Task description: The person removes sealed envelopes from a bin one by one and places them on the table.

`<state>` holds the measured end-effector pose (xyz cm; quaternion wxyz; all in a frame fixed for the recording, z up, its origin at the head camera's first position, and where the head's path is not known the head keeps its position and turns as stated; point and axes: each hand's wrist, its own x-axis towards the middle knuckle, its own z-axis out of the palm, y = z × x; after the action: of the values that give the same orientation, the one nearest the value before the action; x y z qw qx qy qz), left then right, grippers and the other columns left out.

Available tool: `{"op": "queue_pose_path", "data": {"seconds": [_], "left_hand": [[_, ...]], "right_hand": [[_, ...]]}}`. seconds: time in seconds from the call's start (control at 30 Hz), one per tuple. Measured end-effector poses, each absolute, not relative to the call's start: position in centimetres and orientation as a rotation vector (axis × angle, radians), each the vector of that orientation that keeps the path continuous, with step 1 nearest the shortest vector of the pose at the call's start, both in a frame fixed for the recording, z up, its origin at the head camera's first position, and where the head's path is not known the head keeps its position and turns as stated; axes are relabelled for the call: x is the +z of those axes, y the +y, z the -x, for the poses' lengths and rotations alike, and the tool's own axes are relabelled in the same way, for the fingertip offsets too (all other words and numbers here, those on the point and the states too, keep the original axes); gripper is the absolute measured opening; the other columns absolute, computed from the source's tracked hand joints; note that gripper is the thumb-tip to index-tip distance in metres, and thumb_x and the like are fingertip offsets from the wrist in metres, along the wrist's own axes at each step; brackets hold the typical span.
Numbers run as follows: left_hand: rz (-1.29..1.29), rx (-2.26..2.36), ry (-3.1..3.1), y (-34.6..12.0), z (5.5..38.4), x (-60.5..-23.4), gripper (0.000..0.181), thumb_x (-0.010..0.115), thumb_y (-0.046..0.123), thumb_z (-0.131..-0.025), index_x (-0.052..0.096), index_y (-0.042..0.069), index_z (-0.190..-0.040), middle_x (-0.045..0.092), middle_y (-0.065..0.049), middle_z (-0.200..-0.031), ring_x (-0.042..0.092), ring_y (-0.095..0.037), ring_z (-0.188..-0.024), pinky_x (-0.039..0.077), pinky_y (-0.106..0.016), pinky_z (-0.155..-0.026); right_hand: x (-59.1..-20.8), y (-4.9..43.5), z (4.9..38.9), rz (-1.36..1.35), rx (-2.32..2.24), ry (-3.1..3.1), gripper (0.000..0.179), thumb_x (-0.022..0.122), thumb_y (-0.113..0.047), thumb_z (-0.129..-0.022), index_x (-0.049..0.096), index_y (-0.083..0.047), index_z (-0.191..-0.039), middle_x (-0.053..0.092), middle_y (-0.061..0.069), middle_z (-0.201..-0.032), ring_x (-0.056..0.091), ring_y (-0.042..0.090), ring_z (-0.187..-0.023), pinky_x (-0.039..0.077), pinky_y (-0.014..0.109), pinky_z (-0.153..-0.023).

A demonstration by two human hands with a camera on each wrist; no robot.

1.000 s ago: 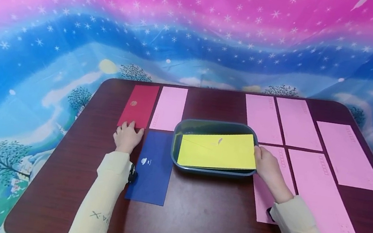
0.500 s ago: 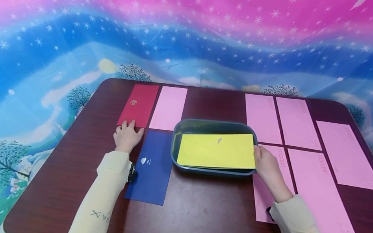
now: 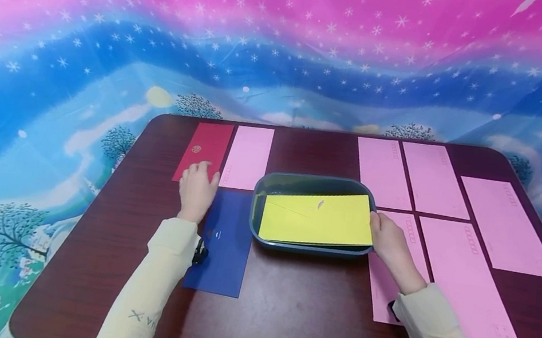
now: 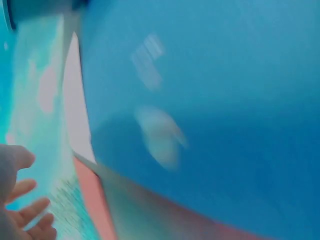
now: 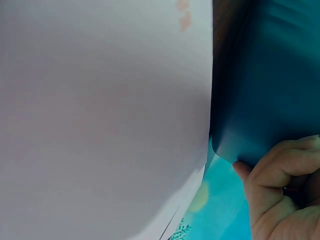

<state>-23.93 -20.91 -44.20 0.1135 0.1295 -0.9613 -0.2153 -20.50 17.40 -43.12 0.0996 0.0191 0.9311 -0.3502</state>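
Note:
My left hand (image 3: 197,190) hovers with loose, spread fingers at the lower end of a red envelope (image 3: 209,143) bearing a small gold emblem. It holds nothing. A blue envelope (image 3: 227,261) lies just below, partly behind the left wrist; in the left wrist view this blue envelope (image 4: 225,75) fills most of the picture, blurred. Curled fingers of my right hand (image 3: 393,244) grip the right end of a dark grey-blue plastic basin (image 3: 308,250). Inside it a yellow envelope (image 3: 315,221) lies tilted, its right end against the rim. The right wrist view shows the right hand (image 5: 285,190) pinching the basin's edge.
One pink envelope (image 3: 249,157) lies beside the red one. Several more pink envelopes (image 3: 468,283) lie in rows on the right side; one is partly under the right forearm. The dark brown table (image 3: 291,322) has rounded corners, with a patterned cloth (image 3: 296,63) hanging behind it.
My left hand has lifted and shifted right and slightly away from me, off the near edge of the red envelope. The right hand, basin and envelopes have stayed put.

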Motion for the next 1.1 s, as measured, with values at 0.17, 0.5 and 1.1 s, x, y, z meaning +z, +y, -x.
{"op": "queue_pose_path", "data": {"seconds": [0.17,0.5,1.1], "left_hand": [[-0.056,-0.593,-2.746,-16.9,24.2,-42.5,0.019,0.059,0.019,-0.093,0.066,0.007,-0.106,0.069,-0.013,-0.104,0.062,-0.031,-0.099,0.051,-0.043,-0.084],[0.651,-0.443,-3.035,-10.8,22.9,-42.0,0.03,0.065,0.03,-0.09,0.067,0.01,-0.112,0.069,-0.005,-0.109,0.061,-0.021,-0.101,0.051,-0.034,-0.09],[0.794,-0.092,-3.333,-9.1,23.0,-42.1,0.08,0.073,0.051,-0.078,0.044,0.01,-0.141,0.05,-0.012,-0.14,0.049,-0.027,-0.123,0.041,-0.04,-0.106]], "right_hand": [[-43.1,17.6,20.5,-0.057,-1.032,2.763,0.053,0.019,-0.028,-0.105,0.052,0.013,-0.114,0.054,0.017,-0.078,0.054,0.024,-0.069,0.043,0.028,-0.058],[-43.2,17.3,20.3,-0.068,-1.048,2.742,0.053,0.02,-0.027,-0.105,0.051,0.013,-0.117,0.054,0.017,-0.078,0.054,0.023,-0.069,0.043,0.028,-0.058],[-43.4,17.4,20.4,-0.091,-1.038,2.744,0.053,0.021,-0.028,-0.105,0.05,0.013,-0.119,0.053,0.016,-0.078,0.054,0.022,-0.068,0.043,0.027,-0.058]]}}
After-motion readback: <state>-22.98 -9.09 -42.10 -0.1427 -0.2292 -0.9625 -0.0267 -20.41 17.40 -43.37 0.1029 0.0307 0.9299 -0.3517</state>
